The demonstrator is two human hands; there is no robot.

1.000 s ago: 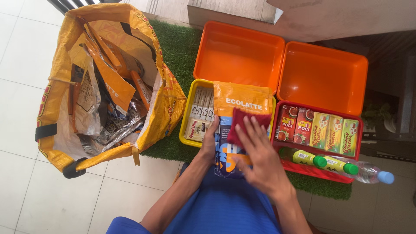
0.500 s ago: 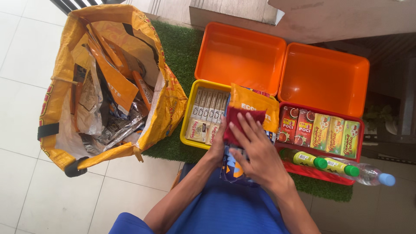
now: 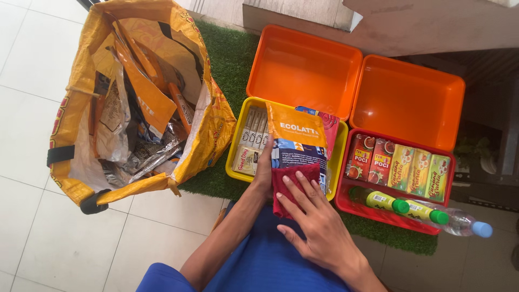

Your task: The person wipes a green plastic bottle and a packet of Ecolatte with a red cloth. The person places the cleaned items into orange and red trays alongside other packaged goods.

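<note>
My left hand (image 3: 264, 174) grips the left edge of an orange and blue snack packet (image 3: 298, 143), holding it over the yellow box (image 3: 234, 147). My right hand (image 3: 313, 220) presses a dark red cloth (image 3: 290, 181) flat against the packet's lower end. A red packet (image 3: 330, 127) shows behind the orange one. Several beige sachets (image 3: 252, 141) lie in the yellow box to the left of the packet.
A large yellow sack (image 3: 130, 97) full of wrappers stands at the left on white tiles. Two orange lids (image 3: 357, 81) lie open on green turf. The red box (image 3: 346, 201) holds drink cartons (image 3: 403, 165) and bottles (image 3: 427, 212).
The red cloth and my right hand have slid down the packet from its upper part to its lower end. The packet now stands more upright with its orange top uncovered.
</note>
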